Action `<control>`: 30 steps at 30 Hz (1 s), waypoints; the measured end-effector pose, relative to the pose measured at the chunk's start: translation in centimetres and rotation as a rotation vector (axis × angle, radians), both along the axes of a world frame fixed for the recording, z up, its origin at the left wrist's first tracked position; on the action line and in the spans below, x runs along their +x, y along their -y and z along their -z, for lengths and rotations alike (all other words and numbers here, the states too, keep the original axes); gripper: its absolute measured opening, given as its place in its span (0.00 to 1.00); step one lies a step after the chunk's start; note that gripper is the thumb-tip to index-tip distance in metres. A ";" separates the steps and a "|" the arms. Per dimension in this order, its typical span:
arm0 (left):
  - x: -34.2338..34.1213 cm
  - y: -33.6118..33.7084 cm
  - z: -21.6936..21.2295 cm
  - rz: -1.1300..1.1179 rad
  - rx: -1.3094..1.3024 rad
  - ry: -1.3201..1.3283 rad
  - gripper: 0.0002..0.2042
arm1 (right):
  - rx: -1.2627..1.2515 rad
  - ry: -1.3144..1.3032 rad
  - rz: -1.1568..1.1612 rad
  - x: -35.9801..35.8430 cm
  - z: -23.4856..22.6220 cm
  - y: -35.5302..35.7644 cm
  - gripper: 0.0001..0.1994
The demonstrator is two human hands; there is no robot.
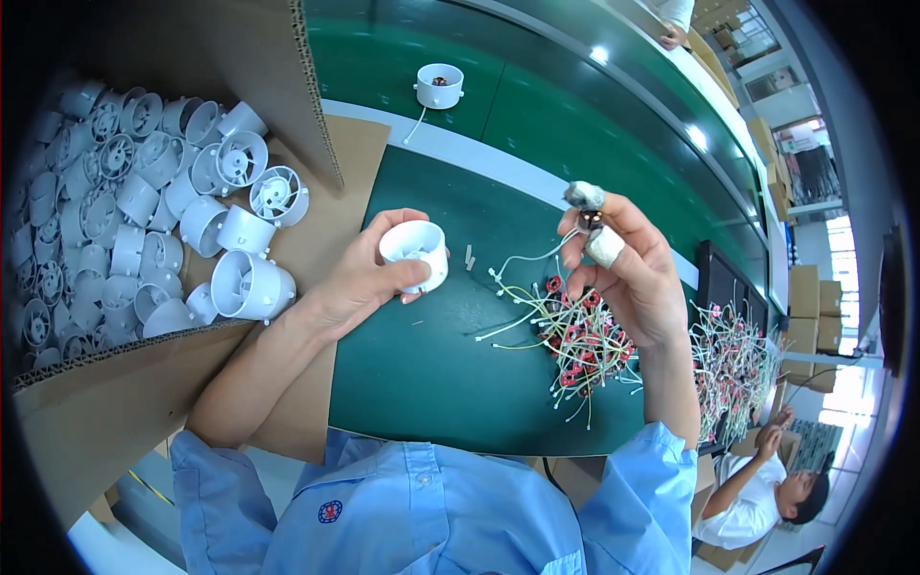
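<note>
Head view: the left hand (369,273) grips a white round plastic fan housing (415,253) while the right hand (628,264), fingertips taped, pinches a small red-wound wired motor (589,219) above a green mat (431,364).

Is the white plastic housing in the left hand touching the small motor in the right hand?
Apart. The head view shows bare green mat between the white housing in the left hand and the motor in the right hand.
</note>
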State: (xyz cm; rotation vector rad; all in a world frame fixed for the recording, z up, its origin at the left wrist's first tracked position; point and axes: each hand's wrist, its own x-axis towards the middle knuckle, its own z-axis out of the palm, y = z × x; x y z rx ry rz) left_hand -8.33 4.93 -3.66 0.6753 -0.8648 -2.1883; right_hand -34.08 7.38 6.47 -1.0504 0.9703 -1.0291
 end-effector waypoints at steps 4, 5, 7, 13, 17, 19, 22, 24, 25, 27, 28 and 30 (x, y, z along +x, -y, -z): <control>-0.1 -0.1 -0.1 0.045 -0.268 0.274 0.32 | -0.051 0.025 0.021 -0.3 -0.3 0.2 0.19; -0.2 -0.2 -0.3 0.057 -0.289 0.249 0.33 | -0.091 0.053 -0.018 -0.6 -0.4 0.2 0.18; -0.3 -0.1 -0.9 0.071 -0.308 0.223 0.33 | -0.170 0.110 -0.093 -1.0 -0.8 0.1 0.16; 0.1 0.4 -1.6 0.038 0.178 -0.216 0.31 | -0.227 0.150 -0.128 -0.8 -1.6 0.1 0.16; 0.5 0.2 -0.6 0.044 0.042 -0.104 0.33 | -0.206 0.050 -0.169 -0.6 -1.0 0.1 0.15; 0.7 -0.1 -0.4 0.045 -0.032 -0.024 0.33 | -0.185 -0.054 -0.165 -0.2 -0.8 -0.1 0.13; -0.3 -0.5 -0.4 -0.031 -0.717 0.430 0.33 | -0.255 -0.144 -0.165 -0.1 -1.3 -0.3 0.13; -0.3 -0.4 -0.8 0.008 -0.750 0.460 0.33 | -0.288 -0.192 -0.161 0.0 -1.4 -0.4 0.13; -0.2 -0.3 -1.2 0.047 -0.785 0.494 0.32 | -0.319 -0.255 -0.192 0.1 -1.4 -0.4 0.11; -0.3 -0.3 -1.7 0.095 -0.819 0.521 0.32 | -0.377 -0.381 -0.255 0.2 -1.4 -0.5 0.08; -0.3 -0.4 -1.8 0.080 -0.776 0.497 0.31 | -0.371 -0.384 -0.248 0.1 -1.5 -0.5 0.08; -0.4 -0.5 -1.8 0.047 -0.688 0.452 0.30 | -0.455 -0.527 -0.362 0.0 -1.8 -0.1 0.08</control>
